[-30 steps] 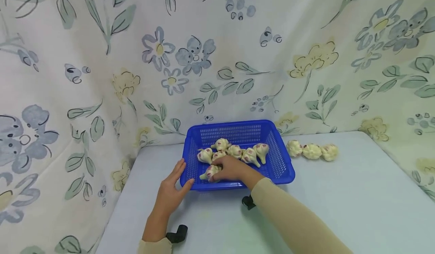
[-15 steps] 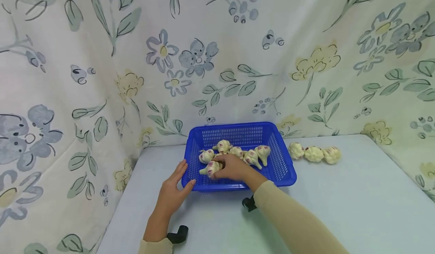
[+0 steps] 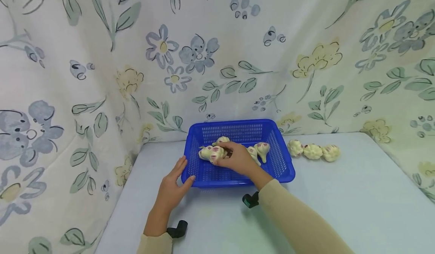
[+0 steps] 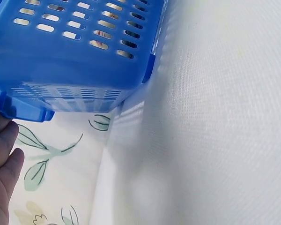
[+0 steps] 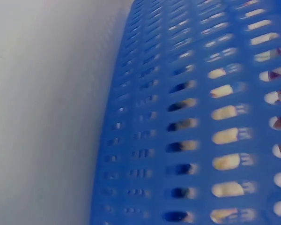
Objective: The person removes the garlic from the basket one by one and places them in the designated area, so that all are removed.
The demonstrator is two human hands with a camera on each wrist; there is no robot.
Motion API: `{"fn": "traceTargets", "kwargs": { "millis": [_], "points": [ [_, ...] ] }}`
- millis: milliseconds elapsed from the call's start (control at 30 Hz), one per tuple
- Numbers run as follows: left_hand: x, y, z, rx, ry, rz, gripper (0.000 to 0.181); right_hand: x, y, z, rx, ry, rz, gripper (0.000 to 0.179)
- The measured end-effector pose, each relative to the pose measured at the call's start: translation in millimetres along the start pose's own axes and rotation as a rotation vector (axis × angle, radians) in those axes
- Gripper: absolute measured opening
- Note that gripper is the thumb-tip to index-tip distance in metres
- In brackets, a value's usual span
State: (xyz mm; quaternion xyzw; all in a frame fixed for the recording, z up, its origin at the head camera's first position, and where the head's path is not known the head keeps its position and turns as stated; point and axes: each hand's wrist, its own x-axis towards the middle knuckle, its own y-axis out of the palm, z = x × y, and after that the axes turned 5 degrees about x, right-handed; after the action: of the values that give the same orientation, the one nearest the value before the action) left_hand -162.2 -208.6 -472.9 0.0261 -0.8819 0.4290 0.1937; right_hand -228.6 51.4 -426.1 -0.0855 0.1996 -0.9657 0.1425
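In the head view, my right hand [image 3: 239, 158] grips a garlic bulb [image 3: 216, 154] inside the blue plastic basket [image 3: 217, 183]. Other garlic bulbs with purple streaks lie around it, one garlic bulb [image 3: 262, 150] toward the right side; my hand hides some of them. My left hand [image 3: 171, 188] rests at the basket's front left corner, thumb and fingers spread along the rim. The left wrist view catches the fingers [image 4: 7, 145] beside the rim and the slotted basket wall [image 4: 61, 65]. Only the basket wall [image 5: 150, 117] with pale bulbs behind its slots shows in the right wrist view.
Three more garlic bulbs [image 3: 312, 152] sit in a row on the white table [image 3: 360, 201], right of the basket. A floral cloth [image 3: 238, 57] hangs behind the table and along its left side.
My right hand has raised the garlic bulb from the basket's front left and carried it back toward the other bulbs. My left hand stays at the corner.
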Motion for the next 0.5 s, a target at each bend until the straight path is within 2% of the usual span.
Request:
{"fn": "traceTargets", "kwargs": {
  "millis": [100, 200, 333, 400, 500],
  "points": [
    [1.2, -0.6, 2.5, -0.009, 0.02, -0.013, 0.066, -3.9, -11.9, 4.5, 0.049, 0.008, -0.025, 0.059],
    [1.7, -0.3, 3.9, -0.028, 0.029, -0.009, 0.065, -11.4, -35.6, 7.1, 0.072, -0.015, -0.062, 0.057],
    [0.3, 0.1, 4.9, -0.042, 0.012, 0.009, 0.067, -26.2, -87.9, 5.0, 0.05, -0.055, -0.172, 0.06],
    [-0.5, -0.3, 5.1, -0.038, 0.002, 0.016, 0.068, -35.0, -119.5, 0.2, 0.033, -0.037, -0.262, 0.062],
    [0.1, -2.5, 5.1, -0.033, 0.004, 0.015, 0.069, -49.8, -166.9, -10.2, -0.008, 0.051, -0.409, 0.065]
  ]
}}
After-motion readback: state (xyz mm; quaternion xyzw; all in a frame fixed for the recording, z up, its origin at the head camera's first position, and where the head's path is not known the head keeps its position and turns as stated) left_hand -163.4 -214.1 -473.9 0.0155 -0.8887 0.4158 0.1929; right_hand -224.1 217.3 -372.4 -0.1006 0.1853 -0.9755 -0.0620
